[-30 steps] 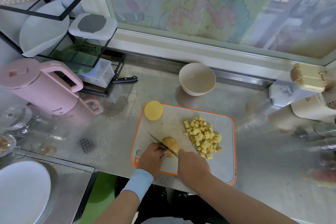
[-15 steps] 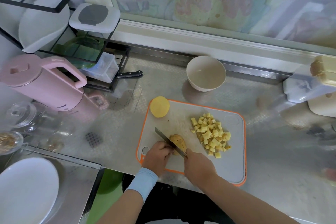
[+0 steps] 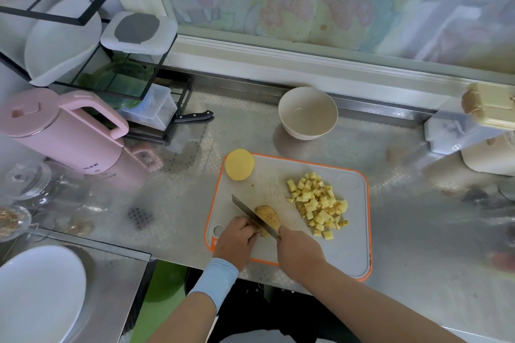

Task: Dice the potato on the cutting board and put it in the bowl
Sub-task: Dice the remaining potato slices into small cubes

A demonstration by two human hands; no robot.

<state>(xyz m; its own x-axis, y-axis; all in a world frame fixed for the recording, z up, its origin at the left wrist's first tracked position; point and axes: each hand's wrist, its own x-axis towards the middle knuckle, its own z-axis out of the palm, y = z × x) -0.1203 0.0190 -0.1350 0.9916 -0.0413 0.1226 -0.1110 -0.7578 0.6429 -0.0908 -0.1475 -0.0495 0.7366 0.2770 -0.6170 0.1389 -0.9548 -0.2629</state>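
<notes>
cutting board (image 3: pixel 348 253) w/ bowl (image 3: pixel 306 132) near behind, empty for dice. l hand (image 3: pixel 237 239) curls onto potato piece (image 3: pixel 269 216), front-left of board, so it won't roll; r hand (image 3: pixel 299 250) grips knife (image 3: pixel 248 210), blade across it. diced pile (image 3: pixel 317 203) sits right, clear of blade; spare half (image 3: pixel 239 164) far-left corner.

The cutting board (image 3: pixel 348 253) is laid on the bench (image 3: pixel 250 125), near its front edge. The bowl (image 3: pixel 308 113) is set behind the board, apart from it. A potato half (image 3: pixel 239 164) is placed at the board's far left corner. The diced pieces (image 3: pixel 317 203) are heaped on its right half. A potato piece (image 3: pixel 269 216) is found at the near left, between the left hand (image 3: pixel 237 239) and the right hand (image 3: pixel 299 252), with the knife (image 3: pixel 250 213) set across it.
</notes>
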